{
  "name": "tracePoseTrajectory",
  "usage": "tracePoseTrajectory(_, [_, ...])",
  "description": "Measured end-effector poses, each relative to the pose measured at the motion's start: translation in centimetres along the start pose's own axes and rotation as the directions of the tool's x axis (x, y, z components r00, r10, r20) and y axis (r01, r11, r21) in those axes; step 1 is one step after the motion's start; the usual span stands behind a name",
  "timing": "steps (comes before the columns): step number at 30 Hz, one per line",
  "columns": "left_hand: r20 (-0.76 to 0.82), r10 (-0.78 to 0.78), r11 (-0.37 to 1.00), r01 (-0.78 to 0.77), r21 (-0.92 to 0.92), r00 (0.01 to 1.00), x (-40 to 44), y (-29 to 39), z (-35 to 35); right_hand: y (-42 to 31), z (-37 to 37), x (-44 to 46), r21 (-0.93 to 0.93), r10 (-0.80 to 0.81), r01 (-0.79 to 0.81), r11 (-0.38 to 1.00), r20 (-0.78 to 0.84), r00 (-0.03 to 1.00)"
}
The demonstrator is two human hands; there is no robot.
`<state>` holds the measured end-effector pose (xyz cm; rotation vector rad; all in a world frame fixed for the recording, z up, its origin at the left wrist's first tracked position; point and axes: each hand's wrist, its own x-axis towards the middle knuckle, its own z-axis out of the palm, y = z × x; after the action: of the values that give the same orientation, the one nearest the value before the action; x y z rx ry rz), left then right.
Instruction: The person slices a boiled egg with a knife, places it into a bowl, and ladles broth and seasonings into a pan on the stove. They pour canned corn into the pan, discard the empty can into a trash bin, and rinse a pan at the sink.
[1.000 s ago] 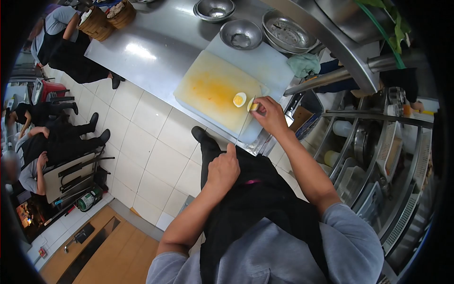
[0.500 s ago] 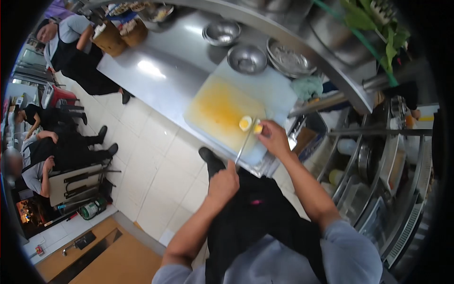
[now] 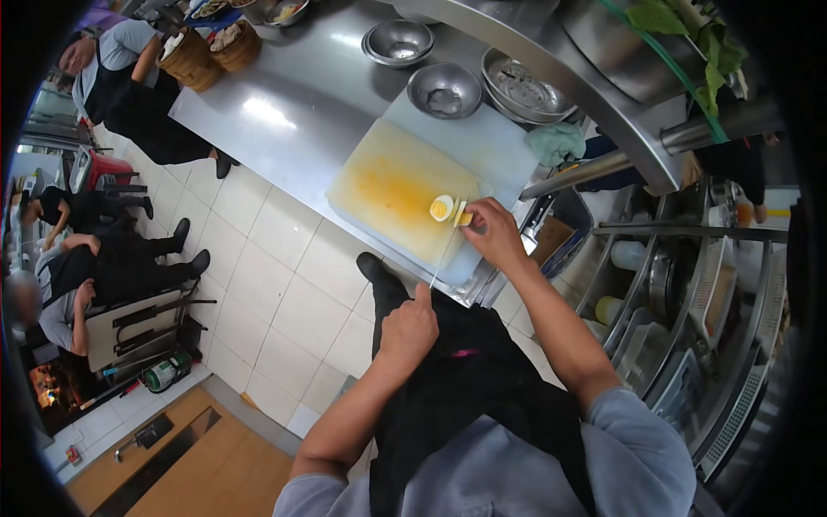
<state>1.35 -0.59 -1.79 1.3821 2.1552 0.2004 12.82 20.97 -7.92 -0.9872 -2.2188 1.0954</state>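
Note:
My left hand (image 3: 409,330) is closed around a knife, its handle hidden in the fist and its forefinger stretched toward the blade. The thin knife blade (image 3: 441,265) points away from me over the cutting board (image 3: 366,168), which is stained yellow. With its fingertips my right hand (image 3: 495,233) pinches a piece of boiled egg (image 3: 464,218) at the board's right side. Just left of it lies a round slice of boiled egg (image 3: 442,208), yolk facing up. Between the two, the blade's far end is hard to make out.
Metal bowls (image 3: 444,90) stand behind the board, with a green cloth (image 3: 556,143) to their right. A metal shelf post (image 3: 577,177) slants in at the right. Steamer baskets (image 3: 191,60) sit at the counter's far left. Co-workers (image 3: 129,95) are on the left; racks (image 3: 655,336) line the right.
A further piece of egg now shows apart between the round slice and my right fingers. Both hands stay close to where they were; the view has shifted slightly.

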Motion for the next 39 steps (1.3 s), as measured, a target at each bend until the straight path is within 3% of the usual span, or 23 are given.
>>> tracePoseTrajectory(17, [0.006, 0.039, 0.99, -0.037, -0.134, 0.999, 1.5, -1.7, 1.4, 0.6, -0.5, -0.3, -0.034, 0.057, -0.056, 0.998, 0.013, 0.998])
tracePoseTrajectory(23, [-0.003, 0.031, 0.997, -0.031, -0.067, 1.0, 1.3, -1.1, 0.1, 1.0, 0.3, -0.5, 0.033, 0.038, -0.036, 0.999, -0.051, 0.998])
tracePoseTrajectory(39, [-0.033, 0.049, 0.998, -0.05, -0.024, 0.998, 0.8, -1.0, 0.2, 0.8, -0.2, -0.3, -0.019, 0.01, -0.01, 1.0, 0.0, 1.0])
